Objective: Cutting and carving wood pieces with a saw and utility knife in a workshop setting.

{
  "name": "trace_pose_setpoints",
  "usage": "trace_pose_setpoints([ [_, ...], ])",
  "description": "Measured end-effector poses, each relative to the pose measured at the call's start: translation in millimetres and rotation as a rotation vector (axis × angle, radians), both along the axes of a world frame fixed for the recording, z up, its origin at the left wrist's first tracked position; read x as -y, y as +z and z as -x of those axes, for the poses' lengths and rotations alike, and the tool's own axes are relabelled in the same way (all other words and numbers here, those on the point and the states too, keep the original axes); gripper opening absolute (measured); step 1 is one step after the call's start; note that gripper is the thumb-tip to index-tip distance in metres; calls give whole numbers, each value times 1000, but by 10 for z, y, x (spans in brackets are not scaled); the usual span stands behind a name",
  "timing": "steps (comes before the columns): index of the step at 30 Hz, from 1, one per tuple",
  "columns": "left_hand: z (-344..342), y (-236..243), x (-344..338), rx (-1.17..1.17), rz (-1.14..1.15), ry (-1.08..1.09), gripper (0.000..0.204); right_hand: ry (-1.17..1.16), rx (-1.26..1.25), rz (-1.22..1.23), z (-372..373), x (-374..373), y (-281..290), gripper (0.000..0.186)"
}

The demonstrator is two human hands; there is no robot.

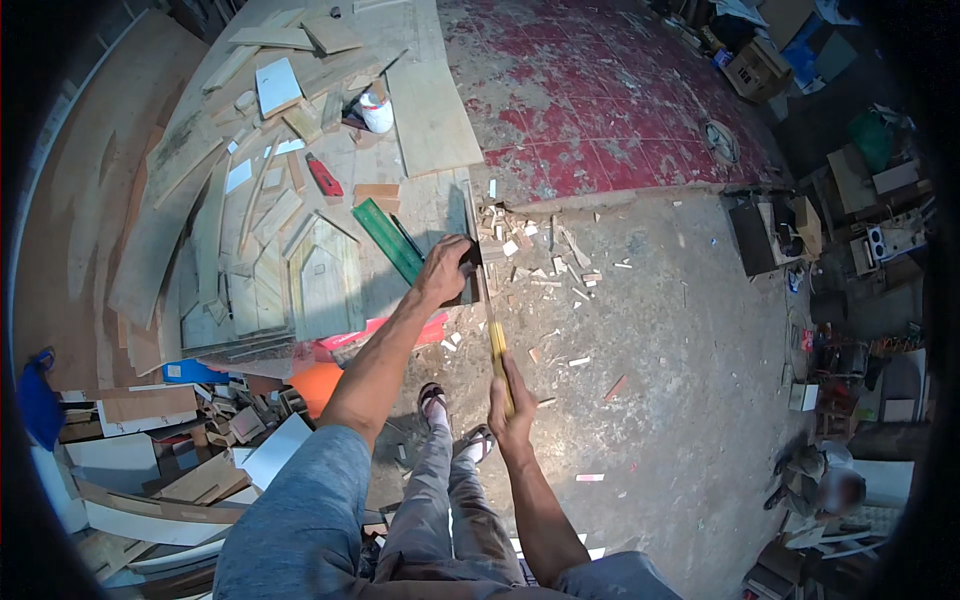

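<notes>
My right hand point(512, 412) is wrapped round the long straight yellow handle of a saw point(498, 345). Its thin blade points away from me along the right edge of the wooden worktable point(350, 160). At that same edge my left hand point(440, 272) is closed, fingers curled over a dark piece point(470, 254) that looks like wood; most of it is hidden under the hand. Left of this hand lie a green ruler point(388, 240) and a dark, slim pencil-like stick. Farther off on the table are a red utility knife point(324, 176) and a white container point(375, 112).
Wood offcuts point(280, 215) crowd the table's left side, and a flat board point(430, 118) lies at the back. Small scraps point(510, 245) litter the concrete floor beside the edge. More boards point(200, 480) are piled at lower left. Another person point(825, 480) is low at the far right.
</notes>
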State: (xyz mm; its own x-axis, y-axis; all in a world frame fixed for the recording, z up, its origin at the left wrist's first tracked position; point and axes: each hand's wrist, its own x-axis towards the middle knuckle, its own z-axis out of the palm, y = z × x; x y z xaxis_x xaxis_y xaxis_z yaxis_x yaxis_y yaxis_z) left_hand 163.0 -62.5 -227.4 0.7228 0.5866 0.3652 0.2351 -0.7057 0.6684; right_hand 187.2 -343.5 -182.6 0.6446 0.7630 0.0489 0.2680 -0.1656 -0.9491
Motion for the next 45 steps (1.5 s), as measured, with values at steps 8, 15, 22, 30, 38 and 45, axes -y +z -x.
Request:
trace_pose_setpoints([
  [8, 40, -97, -26, 0, 190, 131, 44, -9, 105, 17, -100, -326, 92, 40],
  [15, 63, -197, -82, -31, 199, 167, 41, -37, 131, -69, 23, -71, 44, 41],
  [22, 89, -213, -22, -89, 202, 177, 41, -64, 257, -137, 171, 416, -107, 41],
  [30, 15, -153, 22, -35, 188, 149, 34, -72, 304, -141, 213, 533, -222, 40],
  [38, 166, -136, 213, -54, 291, 82, 34, -51, 112, -77, 291, 572, -46, 40],
  [45, 36, -78, 260, -107, 231, 107, 40, -66, 114, -57, 141, 398, -38, 41],
])
